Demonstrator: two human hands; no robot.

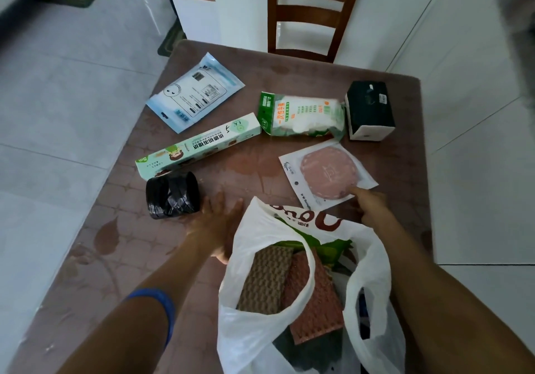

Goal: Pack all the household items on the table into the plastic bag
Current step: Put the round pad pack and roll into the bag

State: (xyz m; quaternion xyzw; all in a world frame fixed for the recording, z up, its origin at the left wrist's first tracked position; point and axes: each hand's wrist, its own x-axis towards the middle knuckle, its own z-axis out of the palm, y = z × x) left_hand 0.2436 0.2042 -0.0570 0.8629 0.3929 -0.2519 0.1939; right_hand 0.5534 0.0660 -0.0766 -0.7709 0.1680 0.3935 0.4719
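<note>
A white plastic bag [254,315] stands open at the near edge of the table, with brown and pink cloths inside. My left hand [217,223] lies flat with fingers spread, just right of a black roll of bags [172,195]. My right hand [369,202] touches the near edge of a flat packet with a pink round pad [327,173]. Farther back lie a long green box [199,146], a blue-white pouch [194,94], a packet of disposable gloves [304,115] and a black box [370,111].
The brown patterned table [101,257] has its left edge running diagonally beside white floor tiles. A wooden chair [309,11] stands behind the far edge. A blue band circles my left forearm.
</note>
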